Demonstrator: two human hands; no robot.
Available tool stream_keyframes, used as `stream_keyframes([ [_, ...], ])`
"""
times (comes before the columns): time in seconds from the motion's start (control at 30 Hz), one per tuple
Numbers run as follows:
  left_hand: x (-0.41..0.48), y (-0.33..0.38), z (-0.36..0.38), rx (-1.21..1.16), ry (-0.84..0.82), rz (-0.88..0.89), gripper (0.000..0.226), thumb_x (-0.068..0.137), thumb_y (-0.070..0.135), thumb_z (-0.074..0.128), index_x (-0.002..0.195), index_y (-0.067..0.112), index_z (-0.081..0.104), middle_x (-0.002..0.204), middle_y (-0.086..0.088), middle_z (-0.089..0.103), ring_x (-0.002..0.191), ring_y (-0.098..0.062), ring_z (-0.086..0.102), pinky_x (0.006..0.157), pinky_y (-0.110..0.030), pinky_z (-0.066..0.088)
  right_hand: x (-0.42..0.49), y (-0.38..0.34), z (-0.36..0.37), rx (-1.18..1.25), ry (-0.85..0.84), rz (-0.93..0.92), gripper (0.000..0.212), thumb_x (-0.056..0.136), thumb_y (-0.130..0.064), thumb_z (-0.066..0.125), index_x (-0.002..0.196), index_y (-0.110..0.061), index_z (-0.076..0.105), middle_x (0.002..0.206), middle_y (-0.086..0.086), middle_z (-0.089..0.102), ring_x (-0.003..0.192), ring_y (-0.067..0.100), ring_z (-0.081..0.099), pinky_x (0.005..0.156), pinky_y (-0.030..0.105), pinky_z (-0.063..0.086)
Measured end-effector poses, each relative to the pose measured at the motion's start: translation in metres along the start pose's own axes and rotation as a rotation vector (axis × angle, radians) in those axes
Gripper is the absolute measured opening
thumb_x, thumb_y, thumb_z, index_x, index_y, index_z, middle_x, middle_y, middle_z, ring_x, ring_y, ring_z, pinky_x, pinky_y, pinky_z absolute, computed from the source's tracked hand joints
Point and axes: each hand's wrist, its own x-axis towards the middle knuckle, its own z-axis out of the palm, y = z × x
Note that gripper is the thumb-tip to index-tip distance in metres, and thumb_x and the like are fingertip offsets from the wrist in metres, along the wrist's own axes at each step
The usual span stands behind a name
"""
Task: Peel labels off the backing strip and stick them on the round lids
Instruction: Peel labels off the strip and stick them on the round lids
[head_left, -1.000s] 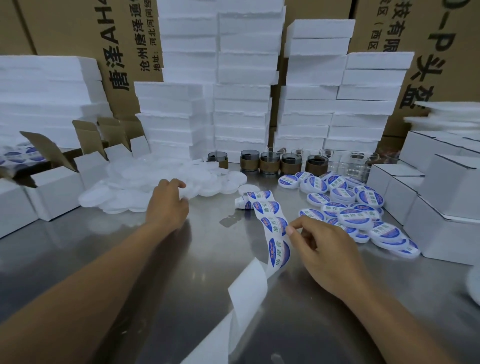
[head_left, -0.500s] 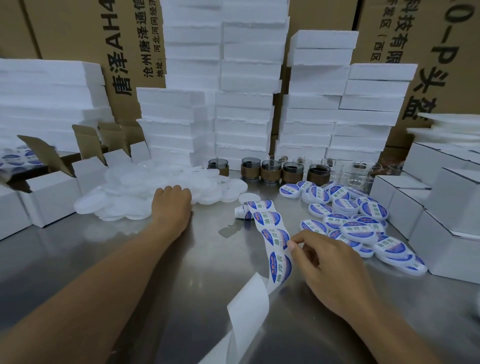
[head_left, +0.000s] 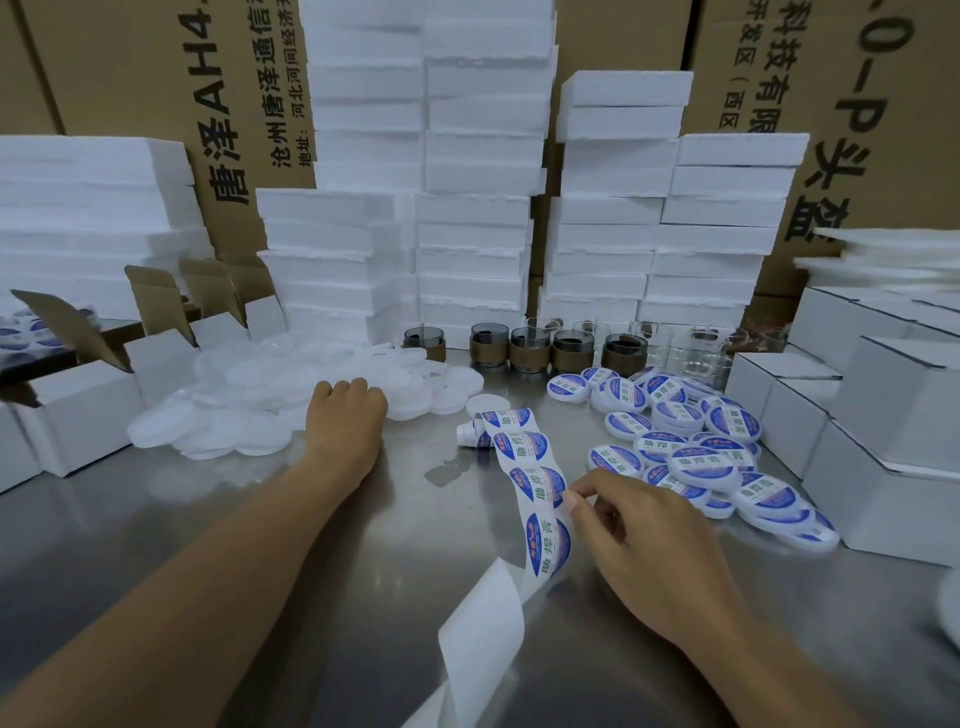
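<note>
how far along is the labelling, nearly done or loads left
Done: a heap of labelled lids lies on the right. In hand: the right hand pinches the edge of a label on the strip, while the left hand rests at the pile of plain lids. Left: that large plain pile, plus the labels on the strip. Roughly midway, I'd judge.

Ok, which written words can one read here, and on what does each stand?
"唐泽AH4": left brown cardboard carton.
"沧州唐泽通信": same carton.
"科技有限": right brown cardboard carton.
"头盔": same carton.
"助焊膏": round blue-and-white paper labels on white backing strip.
Labels' small white print: too small to read.
</note>
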Motion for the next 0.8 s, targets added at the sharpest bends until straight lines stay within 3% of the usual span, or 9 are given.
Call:
stream_keyframes([
  [0.1,-0.007,-0.002,-0.002,-0.074,0.033,-0.048,0.016,0.084,0.002,0.052,0.094,0.014,0.057,0.088,-0.002,0.054,0.085,-0.022,0.052,0.079,-0.029,0.032,0.0,0.0,0.0,-0.004,0.0,-0.003,0.018,0.091,-0.043,0.046,0.089,-0.032,0.059,0.058,-0.016,0.05,0.059,0.006,0.049,0.051,0.017,0.032],
  [0.23,-0.024,-0.008,-0.02,-0.33,0.141,-0.251,0.023,0.092,0.003,0.044,0.073,0.012,0.054,0.082,-0.009,0.061,0.075,-0.028,0.05,0.072,-0.032,0.025,0.0,-0.001,0.0,-0.003,-0.001,0.013,0.018,0.091,-0.042,0.046,0.087,-0.03,0.06,0.058,-0.014,0.051,0.058,0.005,0.048,0.05,0.016,0.029],
  [0.33,-0.04,-0.004,-0.043,-0.599,0.254,-0.294,0.024,0.097,0.013,0.045,0.085,0.007,0.065,0.085,-0.01,0.066,0.082,-0.033,0.059,0.078,-0.037,0.034,-0.001,-0.002,-0.002,0.01,-0.01,0.035,0.017,0.091,-0.039,0.048,0.085,-0.031,0.06,0.057,-0.014,0.051,0.058,0.002,0.049,0.049,0.016,0.029],
  [0.4,-0.055,0.007,-0.063,-0.885,0.369,-0.253,0.018,0.095,0.014,0.053,0.091,0.007,0.069,0.09,-0.006,0.069,0.081,-0.023,0.06,0.08,-0.033,0.041,-0.001,-0.004,-0.002,0.067,-0.003,0.066,0.016,0.091,-0.037,0.05,0.082,-0.031,0.061,0.057,-0.013,0.054,0.059,0.003,0.05,0.05,0.017,0.032],
  [0.5,-0.077,0.032,-0.094,-1.195,0.453,-0.098,0.01,0.089,0.011,0.061,0.093,0.015,0.07,0.084,0.017,0.063,0.074,0.006,0.055,0.07,-0.008,0.038,0.002,-0.011,-0.001,0.405,0.086,0.212,0.018,0.09,-0.031,0.054,0.075,-0.026,0.064,0.056,-0.011,0.057,0.053,0.003,0.049,0.051,0.016,0.037],
  [0.57,-0.09,0.047,-0.102,-1.22,0.465,0.032,0.01,0.088,0.012,0.062,0.091,0.017,0.07,0.081,0.023,0.058,0.074,0.008,0.053,0.073,-0.01,0.038,0.006,-0.018,-0.005,0.717,0.146,0.321,0.017,0.09,-0.025,0.055,0.082,-0.018,0.068,0.054,-0.011,0.058,0.046,0.002,0.047,0.049,0.012,0.038],
  [0.63,-0.099,0.06,-0.104,-1.139,0.483,0.15,0.011,0.086,0.015,0.06,0.09,0.014,0.07,0.082,0.014,0.062,0.075,-0.005,0.055,0.076,-0.027,0.04,0.009,-0.024,-0.01,0.937,0.148,0.379,0.017,0.088,-0.031,0.057,0.088,-0.018,0.069,0.062,-0.011,0.065,0.051,0.004,0.055,0.05,0.012,0.042],
  [0.73,-0.105,0.072,-0.103,-0.953,0.578,0.291,0.011,0.083,0.014,0.062,0.089,0.01,0.071,0.084,-0.002,0.068,0.077,-0.019,0.06,0.075,-0.03,0.035,0.009,-0.031,-0.012,1.107,0.052,0.352,0.039,0.069,-0.054,0.056,0.091,-0.024,0.069,0.085,-0.011,0.072,0.071,0.004,0.066,0.061,0.016,0.052],
  [0.8,-0.107,0.075,-0.103,-0.833,0.671,0.362,0.012,0.085,0.014,0.063,0.088,0.008,0.072,0.082,-0.005,0.068,0.076,-0.024,0.063,0.075,-0.03,0.035,0.008,-0.035,-0.01,1.16,0.014,0.358,0.045,0.063,-0.059,0.057,0.087,-0.024,0.071,0.089,-0.007,0.073,0.08,0.007,0.069,0.067,0.021,0.055],
])
